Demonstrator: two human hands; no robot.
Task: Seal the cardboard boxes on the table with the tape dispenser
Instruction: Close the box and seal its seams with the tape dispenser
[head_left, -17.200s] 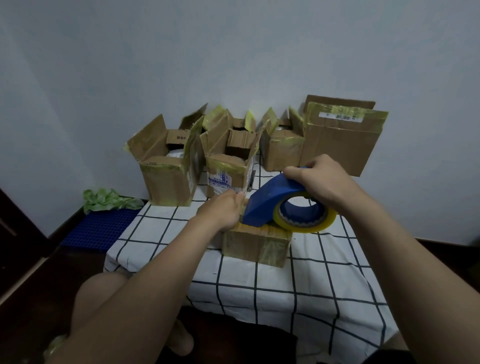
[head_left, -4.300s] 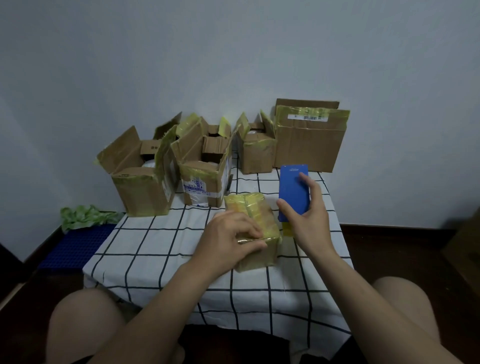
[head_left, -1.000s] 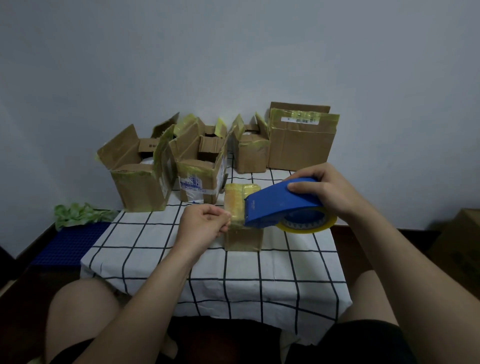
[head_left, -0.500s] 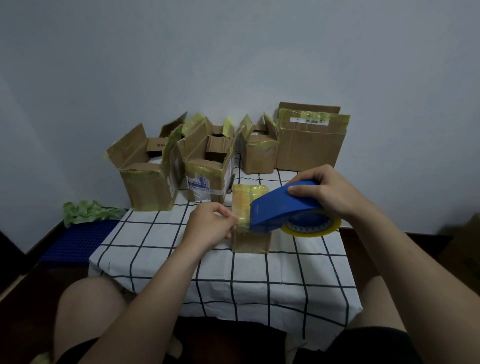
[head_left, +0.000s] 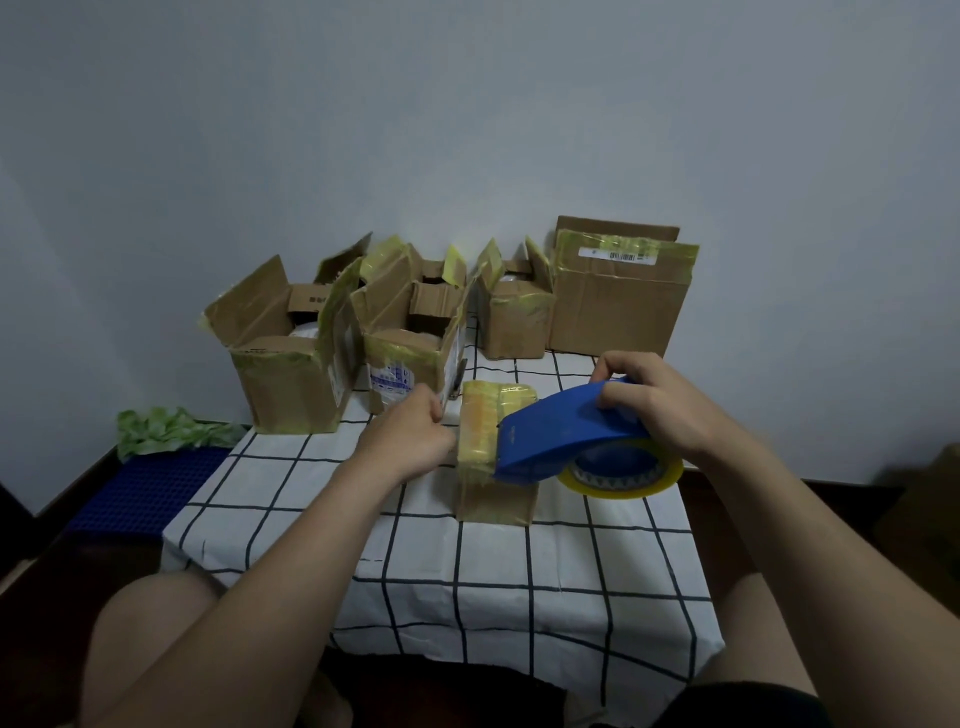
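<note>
Over the last half-second the left grip edged farther along the 9 o'clock side of the small box, fingers curled; whether on a tape end I cannot tell. The right grip, wrapped over the smooth blue tape dispenser, keeps its mouth on the lid, so another strip is likely starting. The box, in the middle of the desk, is squat cardboard under glossy, wrinkled yellowish tape.

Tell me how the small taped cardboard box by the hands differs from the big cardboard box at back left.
The small taped cardboard box is closed, its top covered in yellowish tape; the big cardboard box at back left stands open, flaps raised. The small one is lower and narrower. Both are brown cardboard.
</note>
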